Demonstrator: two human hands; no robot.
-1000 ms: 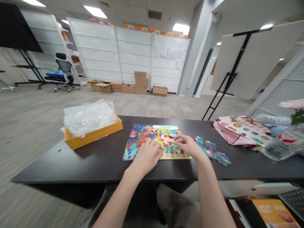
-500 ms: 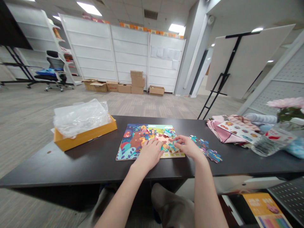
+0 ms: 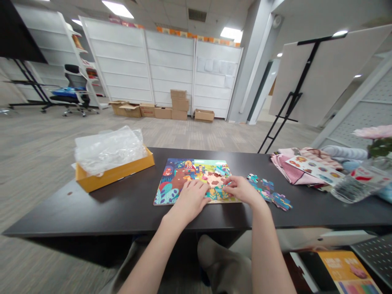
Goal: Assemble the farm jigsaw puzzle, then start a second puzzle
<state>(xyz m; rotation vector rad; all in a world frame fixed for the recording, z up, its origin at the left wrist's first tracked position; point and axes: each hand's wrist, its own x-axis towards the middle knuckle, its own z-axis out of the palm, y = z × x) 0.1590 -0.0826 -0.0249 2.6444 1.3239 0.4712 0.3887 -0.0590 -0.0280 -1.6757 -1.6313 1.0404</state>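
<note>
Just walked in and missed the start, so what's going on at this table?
A person is seated at a dark table, both hands on a colourful jigsaw puzzle. The left hand rests flat on its near edge; the right hand fingers a piece at its right side. Loose pieces lie just right of the puzzle, and a yellow box with clear plastic sits to the left.

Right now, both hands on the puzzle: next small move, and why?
Probably press the piece at the right hand fingertips down into the puzzle board. The left hand lies flat on the board, steadying it, and the loose pieces wait beside the right wrist.
</note>
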